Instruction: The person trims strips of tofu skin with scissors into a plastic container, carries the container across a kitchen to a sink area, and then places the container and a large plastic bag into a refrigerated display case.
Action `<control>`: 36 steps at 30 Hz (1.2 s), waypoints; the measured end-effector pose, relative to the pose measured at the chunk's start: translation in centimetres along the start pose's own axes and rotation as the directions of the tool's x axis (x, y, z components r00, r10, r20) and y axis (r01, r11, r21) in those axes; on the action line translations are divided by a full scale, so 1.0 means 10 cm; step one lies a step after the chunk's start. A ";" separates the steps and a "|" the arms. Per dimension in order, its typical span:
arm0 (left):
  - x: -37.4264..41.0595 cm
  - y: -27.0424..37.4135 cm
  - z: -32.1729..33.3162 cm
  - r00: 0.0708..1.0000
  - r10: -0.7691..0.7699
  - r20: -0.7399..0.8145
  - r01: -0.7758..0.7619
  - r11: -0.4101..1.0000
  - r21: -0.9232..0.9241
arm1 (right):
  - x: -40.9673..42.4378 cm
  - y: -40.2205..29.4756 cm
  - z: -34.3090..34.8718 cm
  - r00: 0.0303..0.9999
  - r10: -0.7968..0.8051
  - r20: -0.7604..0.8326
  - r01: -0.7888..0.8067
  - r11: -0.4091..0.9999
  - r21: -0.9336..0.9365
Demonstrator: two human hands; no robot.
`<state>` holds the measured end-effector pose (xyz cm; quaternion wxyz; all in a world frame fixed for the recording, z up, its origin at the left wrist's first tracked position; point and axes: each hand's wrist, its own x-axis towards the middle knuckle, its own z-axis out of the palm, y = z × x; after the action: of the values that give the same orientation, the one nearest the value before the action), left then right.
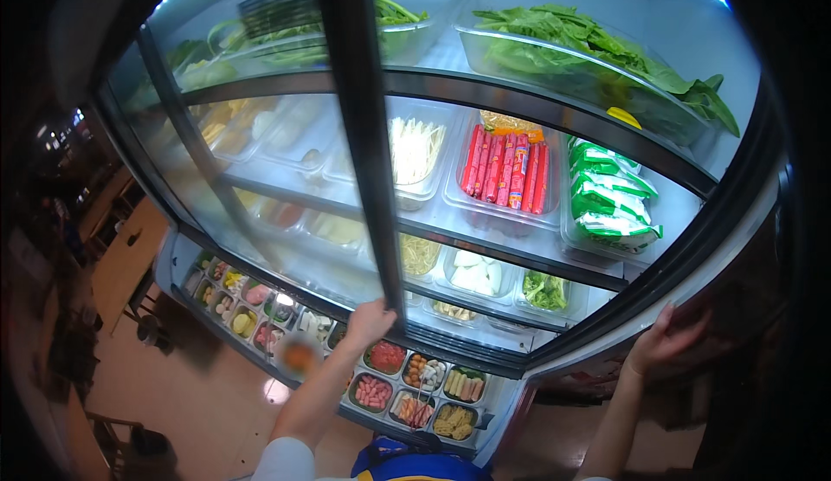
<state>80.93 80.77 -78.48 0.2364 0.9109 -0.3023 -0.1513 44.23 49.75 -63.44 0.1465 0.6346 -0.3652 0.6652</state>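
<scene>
My left hand (371, 324) grips the lower end of the black frame (363, 150) of a sliding glass door on a lit display refrigerator. My right hand (669, 338) is at the refrigerator's right side, fingers apart and holding nothing; I cannot tell whether it touches the side panel. Right of the door frame, the shelves show through the opening. A clear tub of leafy greens (571, 42) is on top. Below are enoki mushrooms (415, 150), red-wrapped sausages (506, 166) and green-and-white packets (613, 189). Lower down are white chunks (477, 273) and broccoli (545, 289).
Several small pans of food, including red minced meat (385, 356) and pink rolls (373, 392), line the front ledge below the door. Thin sticks or tongs (425, 390) lie over one pan. A wooden table (130, 254) and a chair (120, 426) stand at left.
</scene>
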 end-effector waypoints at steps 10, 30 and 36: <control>-0.40 1.44 1.07 0.942 0.222 0.251 -0.239 0.970 0.040 | -0.19 0.23 0.14 0.948 0.246 0.200 -0.314 0.819 0.481; -1.51 1.54 1.96 0.831 0.538 0.143 -0.537 0.842 -0.048 | -0.25 0.47 0.11 0.990 0.006 0.141 -0.046 0.958 0.284; -3.53 -0.71 1.61 0.958 -0.140 0.251 0.217 0.924 -0.313 | -0.96 -0.30 -0.66 0.918 -0.050 0.393 -0.306 0.538 0.785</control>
<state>50.34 102.25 -91.07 0.3386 0.8579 -0.2116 -0.3234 42.82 58.81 -71.24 -0.2941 0.7107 -0.0720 0.6350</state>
